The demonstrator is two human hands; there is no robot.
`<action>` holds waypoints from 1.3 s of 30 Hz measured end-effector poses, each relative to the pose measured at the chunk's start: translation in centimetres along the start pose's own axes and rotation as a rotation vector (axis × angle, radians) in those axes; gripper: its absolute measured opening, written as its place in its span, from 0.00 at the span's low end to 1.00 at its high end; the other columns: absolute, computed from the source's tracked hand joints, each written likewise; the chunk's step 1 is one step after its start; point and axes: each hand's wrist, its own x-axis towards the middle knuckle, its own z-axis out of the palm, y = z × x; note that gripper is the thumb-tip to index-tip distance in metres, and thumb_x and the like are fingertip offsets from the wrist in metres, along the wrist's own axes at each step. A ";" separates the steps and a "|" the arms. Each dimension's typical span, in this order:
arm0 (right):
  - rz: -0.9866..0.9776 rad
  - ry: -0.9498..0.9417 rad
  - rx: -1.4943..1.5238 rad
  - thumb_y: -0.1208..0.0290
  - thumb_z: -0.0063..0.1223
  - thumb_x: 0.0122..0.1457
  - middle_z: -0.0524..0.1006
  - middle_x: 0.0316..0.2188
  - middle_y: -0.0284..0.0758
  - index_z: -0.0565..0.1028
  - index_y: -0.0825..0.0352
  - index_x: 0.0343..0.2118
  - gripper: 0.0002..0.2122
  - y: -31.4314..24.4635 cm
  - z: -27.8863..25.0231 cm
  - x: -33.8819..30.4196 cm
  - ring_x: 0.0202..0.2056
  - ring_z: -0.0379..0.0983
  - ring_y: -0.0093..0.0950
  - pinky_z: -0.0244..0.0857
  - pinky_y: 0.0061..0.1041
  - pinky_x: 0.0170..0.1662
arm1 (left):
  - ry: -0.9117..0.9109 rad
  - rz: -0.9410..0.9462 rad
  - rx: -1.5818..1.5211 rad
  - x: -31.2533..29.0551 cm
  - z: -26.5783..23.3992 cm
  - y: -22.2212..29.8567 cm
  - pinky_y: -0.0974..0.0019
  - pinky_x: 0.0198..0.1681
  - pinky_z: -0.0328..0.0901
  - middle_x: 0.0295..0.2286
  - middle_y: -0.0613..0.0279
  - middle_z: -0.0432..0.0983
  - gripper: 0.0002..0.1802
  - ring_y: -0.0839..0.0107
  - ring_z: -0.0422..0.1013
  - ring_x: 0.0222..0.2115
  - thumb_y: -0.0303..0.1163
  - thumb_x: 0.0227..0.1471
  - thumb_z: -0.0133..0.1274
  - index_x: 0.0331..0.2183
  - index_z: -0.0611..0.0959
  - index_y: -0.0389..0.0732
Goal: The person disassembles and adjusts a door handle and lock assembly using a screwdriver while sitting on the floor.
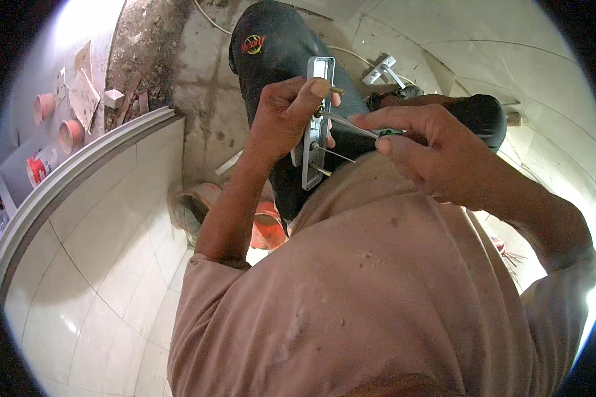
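Observation:
My left hand [281,122] is wrapped round a long silver door handle plate [306,175], its hollow back turned up over my thigh. Brass-coloured posts [338,90] and a thin metal rod stick out of the plate. A screwdriver [351,124] with a green handle is gripped in my right hand [434,149], its index finger laid along the shaft. The tip reaches the middle of the plate, near a round fitting beside my left fingers. Most of the screwdriver's handle is hidden in my palm.
A second door handle [382,69] lies on the floor beyond my leg, near a cable. An orange bucket [268,226] is below my left arm. At left, a tiled low wall [112,231] borders a ledge with clay-coloured pots [71,134], a red-and-white can [41,165] and broken tile pieces [84,96].

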 end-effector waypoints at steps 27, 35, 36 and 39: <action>-0.311 0.199 -0.567 0.77 0.51 0.59 0.81 0.42 0.44 0.78 0.67 0.51 0.16 -1.4 -2.3 -2.1 0.36 0.78 0.36 0.71 0.35 0.43 | 0.061 0.044 -0.325 0.3 1.3 -0.6 0.62 0.22 0.75 0.22 0.57 0.77 0.34 0.64 0.78 0.19 0.59 0.60 0.54 0.40 0.81 0.30; -0.279 0.476 -0.055 0.68 0.52 0.65 0.78 0.35 0.36 0.74 0.68 0.51 0.14 3.2 0.2 -5.6 0.35 0.73 0.23 0.66 0.25 0.39 | 0.020 0.292 -0.662 -1.0 -0.6 1.1 0.48 0.37 0.76 0.30 0.59 0.76 0.47 0.60 0.76 0.31 0.74 0.53 0.48 0.51 0.76 0.38; -0.251 0.491 0.039 0.67 0.53 0.65 0.77 0.33 0.35 0.74 0.68 0.49 0.13 4.6 1.0 -5.3 0.36 0.72 0.22 0.66 0.24 0.39 | 0.050 0.302 -0.647 -1.4 -0.5 2.0 0.51 0.36 0.76 0.31 0.60 0.75 0.46 0.63 0.75 0.31 0.73 0.54 0.47 0.51 0.76 0.37; -0.214 0.431 0.358 0.66 0.55 0.65 0.73 0.29 0.32 0.71 0.68 0.48 0.14 5.8 2.9 -4.3 0.35 0.68 0.19 0.63 0.21 0.37 | 0.041 0.371 -0.583 -2.6 -0.2 4.3 0.62 0.34 0.73 0.31 0.63 0.73 0.45 0.71 0.72 0.31 0.70 0.59 0.44 0.51 0.76 0.34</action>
